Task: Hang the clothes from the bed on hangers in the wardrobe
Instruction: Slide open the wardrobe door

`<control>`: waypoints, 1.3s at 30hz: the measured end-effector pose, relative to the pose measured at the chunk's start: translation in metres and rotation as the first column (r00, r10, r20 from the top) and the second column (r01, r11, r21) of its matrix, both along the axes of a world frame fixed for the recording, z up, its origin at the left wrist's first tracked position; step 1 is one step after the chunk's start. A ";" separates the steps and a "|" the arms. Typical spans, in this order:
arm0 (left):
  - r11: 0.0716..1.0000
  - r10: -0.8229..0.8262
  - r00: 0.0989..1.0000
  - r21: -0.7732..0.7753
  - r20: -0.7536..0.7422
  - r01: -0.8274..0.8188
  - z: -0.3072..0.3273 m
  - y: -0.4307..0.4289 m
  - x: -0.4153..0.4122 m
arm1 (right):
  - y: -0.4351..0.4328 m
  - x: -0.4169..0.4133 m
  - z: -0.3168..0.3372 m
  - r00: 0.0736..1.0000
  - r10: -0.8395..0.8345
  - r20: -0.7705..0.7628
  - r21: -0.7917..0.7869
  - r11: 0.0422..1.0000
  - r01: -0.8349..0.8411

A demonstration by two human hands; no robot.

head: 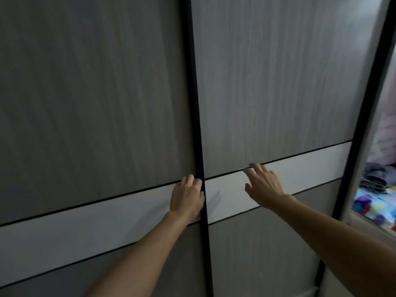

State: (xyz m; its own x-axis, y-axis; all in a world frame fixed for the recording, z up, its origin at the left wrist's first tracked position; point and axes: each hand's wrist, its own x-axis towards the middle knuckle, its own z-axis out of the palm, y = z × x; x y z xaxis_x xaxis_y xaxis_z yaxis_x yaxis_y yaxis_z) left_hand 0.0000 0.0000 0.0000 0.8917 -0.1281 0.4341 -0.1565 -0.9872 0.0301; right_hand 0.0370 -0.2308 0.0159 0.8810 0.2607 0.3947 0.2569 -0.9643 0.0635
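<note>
The wardrobe [278, 82] is filling the view, its sliding doors meeting at a black edge strip [198, 125]. The left hand [187, 198] is hooking curled fingers [190, 179] onto that strip. The right hand [264, 185] is pressing straight, spread fingers [255, 166] on the white band [310, 159]. Folded clothes [377, 176] are showing far right.

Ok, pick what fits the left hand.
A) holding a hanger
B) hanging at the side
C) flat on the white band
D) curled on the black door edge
D: the left hand curls its fingers on the door edge; the right hand lies spread on the right door.
</note>
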 end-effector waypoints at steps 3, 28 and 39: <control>0.999 -0.033 0.962 0.027 0.272 0.026 -0.009 -0.009 0.035 | -0.011 0.038 -0.006 0.997 0.016 0.075 0.039 0.999 -0.018; 0.860 0.027 0.896 0.446 0.443 -0.246 -0.025 0.047 0.027 | 0.038 0.122 -0.079 0.725 0.490 0.485 -0.018 0.834 -0.551; 0.818 0.239 0.917 0.443 0.320 -0.368 -0.016 0.145 -0.048 | 0.149 0.061 -0.071 0.722 0.533 0.442 -0.099 0.829 -0.551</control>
State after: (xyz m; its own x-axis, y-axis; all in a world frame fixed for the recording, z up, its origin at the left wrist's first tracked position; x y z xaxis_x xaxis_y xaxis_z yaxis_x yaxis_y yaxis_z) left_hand -0.0484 0.1450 -0.0158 0.7970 -0.1189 0.5922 0.2150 -0.8604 -0.4621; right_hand 0.0975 -0.0822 -0.0552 0.3270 0.6175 0.7154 0.6901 -0.6732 0.2657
